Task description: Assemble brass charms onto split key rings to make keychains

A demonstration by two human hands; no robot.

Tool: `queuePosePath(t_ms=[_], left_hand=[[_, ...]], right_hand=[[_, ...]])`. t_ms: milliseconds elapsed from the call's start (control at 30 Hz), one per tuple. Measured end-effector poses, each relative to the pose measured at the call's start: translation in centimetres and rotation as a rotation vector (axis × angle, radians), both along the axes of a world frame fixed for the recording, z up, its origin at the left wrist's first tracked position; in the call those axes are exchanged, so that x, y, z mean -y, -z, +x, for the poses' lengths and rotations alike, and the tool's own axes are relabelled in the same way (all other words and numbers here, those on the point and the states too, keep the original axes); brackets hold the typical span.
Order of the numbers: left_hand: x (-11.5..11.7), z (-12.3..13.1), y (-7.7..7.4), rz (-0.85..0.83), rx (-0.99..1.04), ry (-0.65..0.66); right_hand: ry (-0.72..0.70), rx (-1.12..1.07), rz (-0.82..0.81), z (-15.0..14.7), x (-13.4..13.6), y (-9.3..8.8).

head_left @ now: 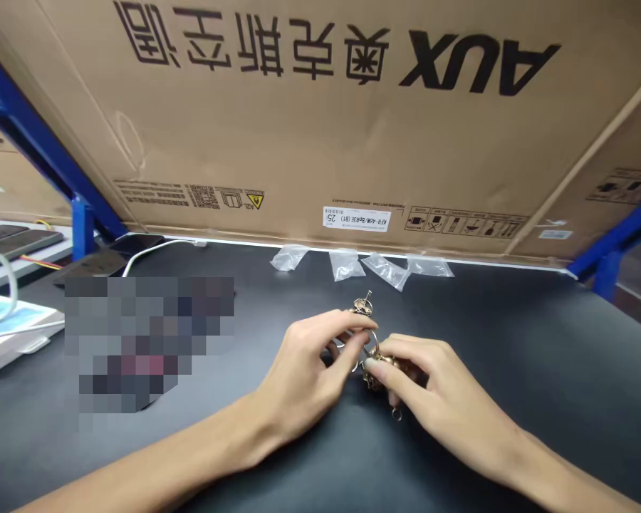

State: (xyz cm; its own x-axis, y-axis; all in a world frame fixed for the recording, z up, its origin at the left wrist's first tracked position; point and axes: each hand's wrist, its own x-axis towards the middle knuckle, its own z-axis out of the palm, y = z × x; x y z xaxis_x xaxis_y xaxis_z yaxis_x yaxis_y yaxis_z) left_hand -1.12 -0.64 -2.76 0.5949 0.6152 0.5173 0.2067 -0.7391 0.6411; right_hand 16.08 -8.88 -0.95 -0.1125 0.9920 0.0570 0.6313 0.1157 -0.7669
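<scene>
Near the middle of the table, my left hand pinches a silvery metal ring between thumb and fingers. A small bronze-coloured metal piece with a thin stem pokes out beyond its fingertips. Close beside it, my right hand grips a bronze-coloured metal trinket, thumb on top. A small ring hangs below the right fingers. My fingers cover much of the metal, so how the pieces join cannot be made out.
Several clear plastic bags lie along the back of the black table. Behind stands a large cardboard box between blue metal posts. A dark device with a white cable, a white box and a pixelated patch are at left.
</scene>
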Motion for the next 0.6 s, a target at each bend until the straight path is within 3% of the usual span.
queuePosePath(t_ms=[100, 200, 333, 433, 600], left_hand=[[0.0, 0.1, -0.2, -0.050, 0.045, 0.053], [-0.6, -0.2, -0.1, 0.254, 0.023, 0.135], [-1.8, -0.8, -0.1, 0.485, -0.141, 0.155], [-3.5, -1.5, -0.2, 0.458, -0.225, 0.088], [-6.2, -2.5, 0.3, 0.377, -0.226, -0.117]], right_hand=[[-0.023, -0.036, -0.017, 0.1, -0.1, -0.1], [-0.032, -0.092, -0.094, 0.4, -0.1, -0.1], [-0.062, -0.140, -0.156, 0.8, 0.0, -0.7], [-0.020, -0.051, -0.065, 1.3, -0.1, -1.2], [0.141, 0.379, 0.171, 4.0, -1.6, -0.2]])
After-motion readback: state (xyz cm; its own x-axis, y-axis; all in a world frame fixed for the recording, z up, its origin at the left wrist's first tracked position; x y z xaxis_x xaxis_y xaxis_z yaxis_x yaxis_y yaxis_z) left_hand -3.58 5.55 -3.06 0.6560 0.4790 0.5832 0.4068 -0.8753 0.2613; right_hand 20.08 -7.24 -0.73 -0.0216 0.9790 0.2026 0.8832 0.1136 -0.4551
